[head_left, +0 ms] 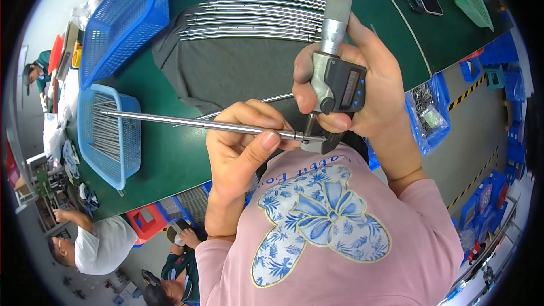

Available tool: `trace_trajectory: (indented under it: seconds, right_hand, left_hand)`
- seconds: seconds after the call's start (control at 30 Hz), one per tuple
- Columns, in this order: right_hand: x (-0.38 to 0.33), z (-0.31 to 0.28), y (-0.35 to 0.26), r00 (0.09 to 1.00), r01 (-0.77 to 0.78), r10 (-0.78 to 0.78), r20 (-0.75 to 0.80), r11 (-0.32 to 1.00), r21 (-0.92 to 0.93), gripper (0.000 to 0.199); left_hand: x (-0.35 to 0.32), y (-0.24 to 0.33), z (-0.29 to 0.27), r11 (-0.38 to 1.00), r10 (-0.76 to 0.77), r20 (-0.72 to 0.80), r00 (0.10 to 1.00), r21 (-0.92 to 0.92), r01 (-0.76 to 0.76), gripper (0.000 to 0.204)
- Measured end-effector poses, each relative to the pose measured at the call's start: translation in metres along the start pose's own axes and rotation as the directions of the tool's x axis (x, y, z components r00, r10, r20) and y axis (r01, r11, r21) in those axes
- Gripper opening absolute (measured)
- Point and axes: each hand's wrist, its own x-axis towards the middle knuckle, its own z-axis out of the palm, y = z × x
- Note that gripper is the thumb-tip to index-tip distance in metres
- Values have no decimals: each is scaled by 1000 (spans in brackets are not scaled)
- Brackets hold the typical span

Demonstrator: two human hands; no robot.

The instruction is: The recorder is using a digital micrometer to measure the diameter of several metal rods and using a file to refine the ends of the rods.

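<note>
Head view: the left hand [243, 147] had its grip closed on a shiny metal rod [198, 124], one end at the micrometer [340, 85] gap, the other out over a light blue basket [131, 136]. That basket sat on the green table [164, 158], loaded with thin metal rods [105, 133]. Right hand [371, 73] had its grip wrapped round the micrometer. A darker blue basket [126, 22] was just beyond, and off right a blue-lined bin [443, 92] held loose metal parts [422, 99].

Beyond the green table [164, 158] are a grey floor [467, 127], black-and-yellow tape [468, 92] and a red stool [140, 228].
</note>
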Motion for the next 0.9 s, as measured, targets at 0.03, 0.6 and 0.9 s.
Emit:
trace_trajectory:
  seconds: [0.03, 0.6, 0.9]
  right_hand:
    - [1, 1, 0, 1000, 2, -3, -16, 1000, -19, 71]
    - [2, 2, 1, 1000, 15, -15, 7, 1000, -10, 75]
    - [2, -2, 3, 997, 35, -35, 74, 999, 1, 76]
  left_hand:
    - [0, 1, 0, 1000, -17, -10, 1000, 4, 17, 12]
    - [2, 2, -1, 999, -53, -31, 998, -12, 53, 12]
    - [2, 2, 0, 998, -61, -25, 998, -11, 60, 13]
